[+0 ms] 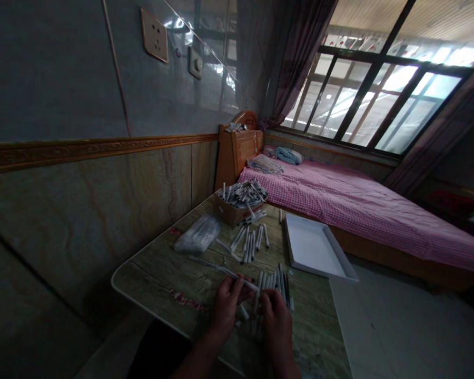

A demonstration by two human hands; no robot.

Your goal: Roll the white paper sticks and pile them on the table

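One thin, translucent plastic sleeve (221, 269) is held over the wood-patterned bench (150, 276), pinched between the thumb and fingers of the left hand (226, 304). The right hand (277, 311) is curled beside a row of slim, cylindrical pen-like sticks (281, 278); whether anything is clasped in its grip cannot be told. The sleeve's long axis is slanted from far left to near right, the near end being pointed toward the row. Its narrow, pale length is streaked with highlights. Farther off, a shiny plastic bundle (199, 234) and a brown cardboard box (229, 215), heaped with similar sticks, are set down; a shallow white tray (314, 245) is placed partly past the bench's edge.
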